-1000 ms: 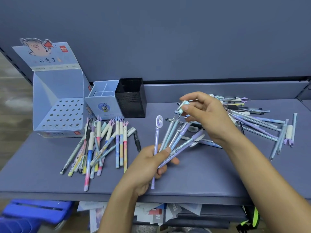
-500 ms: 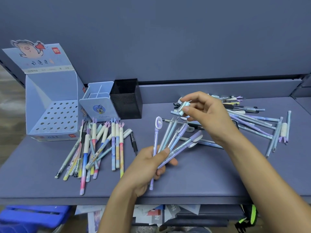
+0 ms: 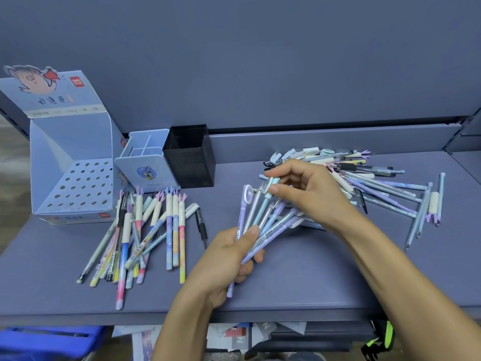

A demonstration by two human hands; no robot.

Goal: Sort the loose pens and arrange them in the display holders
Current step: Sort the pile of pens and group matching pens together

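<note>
My left hand [image 3: 229, 256] grips a fanned bunch of pale purple and blue pens [image 3: 263, 222] above the shelf's middle. My right hand [image 3: 309, 191] pinches the cap end of a light teal pen [image 3: 268, 194] and holds it in among that bunch. A sorted heap of pastel pens [image 3: 145, 235] lies left of my hands. An unsorted pile of loose pens [image 3: 377, 188] lies at the right, partly behind my right hand. The holders stand at the back left: a perforated cardboard display box [image 3: 70, 178], a light blue divided holder [image 3: 145, 165] and a black mesh cup [image 3: 190, 157].
The blue-grey shelf [image 3: 312, 277] has a raised back wall and a front edge near me. Below the front edge I see papers [image 3: 234, 337], a blue crate [image 3: 46, 342] at the left and a black and green item [image 3: 380, 340] at the right.
My right hand has brought the teal pen down from the loose pile into the bunch in my left hand. The camera shifted a little.
</note>
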